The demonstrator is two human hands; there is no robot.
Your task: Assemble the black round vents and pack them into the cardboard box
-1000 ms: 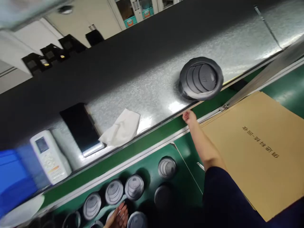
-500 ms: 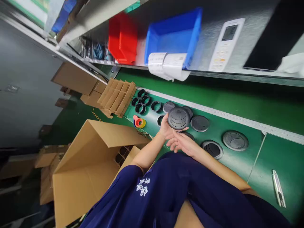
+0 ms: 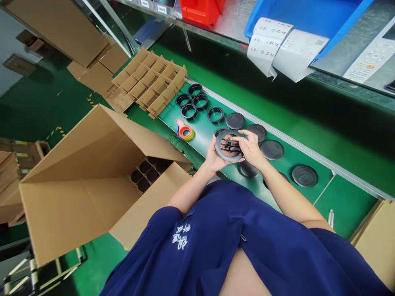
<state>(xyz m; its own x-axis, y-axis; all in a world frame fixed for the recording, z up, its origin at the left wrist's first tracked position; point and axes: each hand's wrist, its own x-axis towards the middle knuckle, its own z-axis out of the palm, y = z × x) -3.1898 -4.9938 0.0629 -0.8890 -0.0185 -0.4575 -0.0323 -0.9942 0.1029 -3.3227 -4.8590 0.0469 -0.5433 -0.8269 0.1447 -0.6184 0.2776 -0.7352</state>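
Note:
I hold a round black vent part (image 3: 228,146) over the green bench, its open back with slats turned towards me. My left hand (image 3: 212,158) cups its left rim from below. My right hand (image 3: 251,149) grips its right rim, fingers curled over the edge. Just behind and to the right of the part, several round black vent covers (image 3: 272,149) lie on the bench (image 3: 308,148). Several black rings (image 3: 189,111) lie further left.
An open cardboard box (image 3: 92,181) with black parts in divider cells stands at my left. A cardboard divider grid (image 3: 151,84) lies at the bench's far left end, with a tape roll (image 3: 185,131) near it. On the shelf above stand a blue bin (image 3: 308,16) with paper labels and a red bin (image 3: 199,10).
The view has swung left and down. The vent part has been turned over, its open back now facing me, and my right hand has come onto its rim.

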